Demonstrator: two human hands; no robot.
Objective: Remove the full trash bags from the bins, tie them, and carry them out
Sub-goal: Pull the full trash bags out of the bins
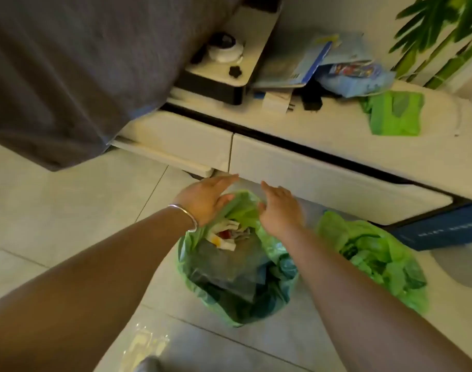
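A full green trash bag (pixel 237 277) sits on the tiled floor in the middle, its mouth open with paper and wrappers showing. My left hand (pixel 205 197), with a metal bangle on the wrist, is at the far left rim of the bag, fingers straight, thumb touching the plastic. My right hand (pixel 280 208) hovers over the far right rim, fingers straight, holding nothing. A second green trash bag (pixel 374 253) lies crumpled on the floor to the right.
A low white cabinet (pixel 323 167) with drawers runs just beyond the bags; on it lie a folded green bag (pixel 396 114), books and packets. A grey curtain (pixel 68 76) hangs at left. A blue box (pixel 444 232) and a grey bin edge (pixel 460 267) sit at right.
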